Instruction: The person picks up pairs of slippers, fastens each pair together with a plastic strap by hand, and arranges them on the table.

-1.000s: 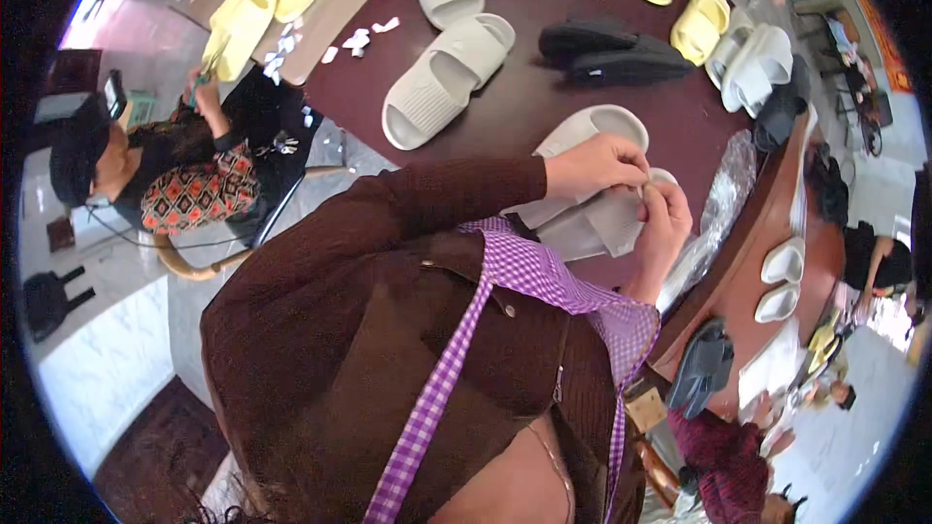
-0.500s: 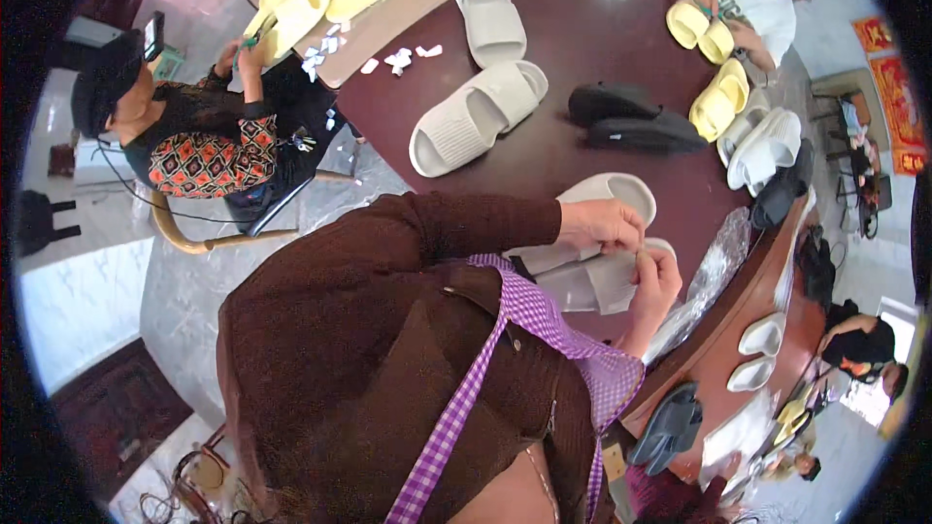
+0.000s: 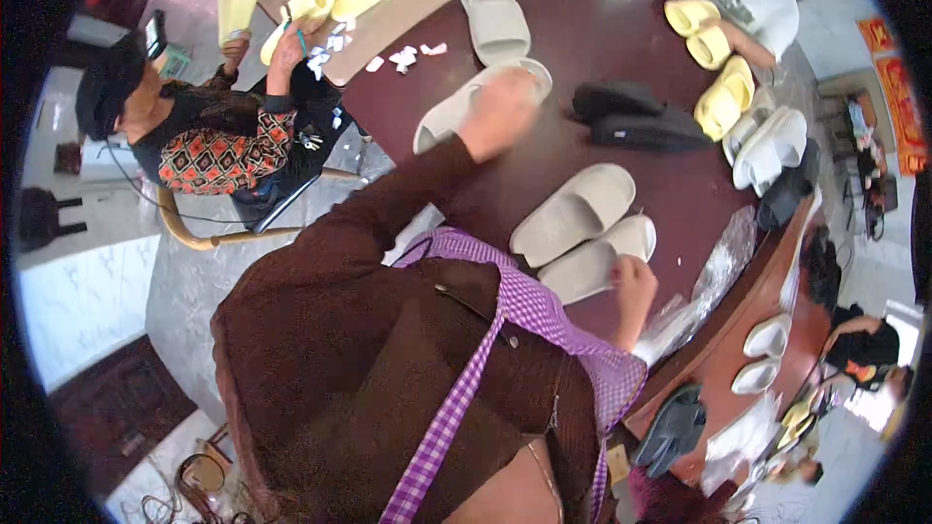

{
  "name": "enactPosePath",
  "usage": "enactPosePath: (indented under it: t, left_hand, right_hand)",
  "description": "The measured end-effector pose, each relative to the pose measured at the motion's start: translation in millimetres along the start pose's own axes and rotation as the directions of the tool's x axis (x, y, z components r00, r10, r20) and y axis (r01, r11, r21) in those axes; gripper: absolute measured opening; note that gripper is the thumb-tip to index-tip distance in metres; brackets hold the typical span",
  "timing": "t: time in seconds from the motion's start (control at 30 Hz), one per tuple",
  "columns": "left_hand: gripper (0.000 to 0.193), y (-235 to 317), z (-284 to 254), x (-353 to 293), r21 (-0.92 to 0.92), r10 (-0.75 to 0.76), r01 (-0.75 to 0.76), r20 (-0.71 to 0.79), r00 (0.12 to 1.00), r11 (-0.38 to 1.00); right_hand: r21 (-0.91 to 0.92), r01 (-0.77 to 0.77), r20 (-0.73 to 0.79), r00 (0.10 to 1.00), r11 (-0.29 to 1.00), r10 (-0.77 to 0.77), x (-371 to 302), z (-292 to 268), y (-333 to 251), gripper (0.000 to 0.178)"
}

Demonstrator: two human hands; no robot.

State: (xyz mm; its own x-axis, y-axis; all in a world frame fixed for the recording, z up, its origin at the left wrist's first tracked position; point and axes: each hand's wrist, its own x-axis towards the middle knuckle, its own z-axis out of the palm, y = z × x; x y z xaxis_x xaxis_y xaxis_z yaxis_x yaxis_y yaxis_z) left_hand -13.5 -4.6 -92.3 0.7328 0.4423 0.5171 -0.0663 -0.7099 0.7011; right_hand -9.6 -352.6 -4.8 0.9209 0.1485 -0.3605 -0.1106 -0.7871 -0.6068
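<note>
Stretched out over the table, my left hand (image 3: 500, 114) is smeared by motion. It is over a light grey slipper (image 3: 439, 126) that lies on the dark red table, partly hiding it; whether it grips anything does not show. Another grey slipper (image 3: 493, 19) touches that one at its far end. Nearer to me, a pair of grey slippers lies side by side, one farther (image 3: 573, 215) and one closer (image 3: 578, 278). My right hand (image 3: 634, 293) is curled with fingers together at the closer slipper's right edge; what they pinch, if anything, cannot be made out.
Black slippers (image 3: 641, 126) lie beyond the pair. Yellow slippers (image 3: 725, 97) and white slippers (image 3: 772, 150) line the table's right side, near clear plastic wrap (image 3: 704, 286). White scraps (image 3: 403, 59) lie at the far left. Two people work with yellow slippers, left and far right.
My left hand has moved away from my right hand, left and farther out, to the other grey slipper. The near pair is now uncovered. My right hand has shifted slightly left.
</note>
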Motion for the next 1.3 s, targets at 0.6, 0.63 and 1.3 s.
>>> enactPosePath:
  t: [0.6, 0.63, 1.3]
  left_hand:
    - [0.037, -24, -340, -270, -0.377, -0.992, 0.918, -0.056, 0.111, 0.124]
    - [0.035, -20, -345, -276, -0.399, -0.994, 0.911, -0.073, 0.08, 0.103]
    - [0.039, 18, -213, -203, -0.964, -0.964, 0.164, 0.23, 0.13, -0.208]
  right_hand:
    - [0.02, 0.635, 0.381, 0.709, 0.772, -0.593, 44, 282, -109, 0.018]
    - [-0.004, 0.637, 0.387, 0.712, 0.771, -0.586, 65, 265, -119, 0.016]
    - [0.521, -0.25, 0.835, 0.348, 0.816, -0.426, 0, 236, -132, 0.048]
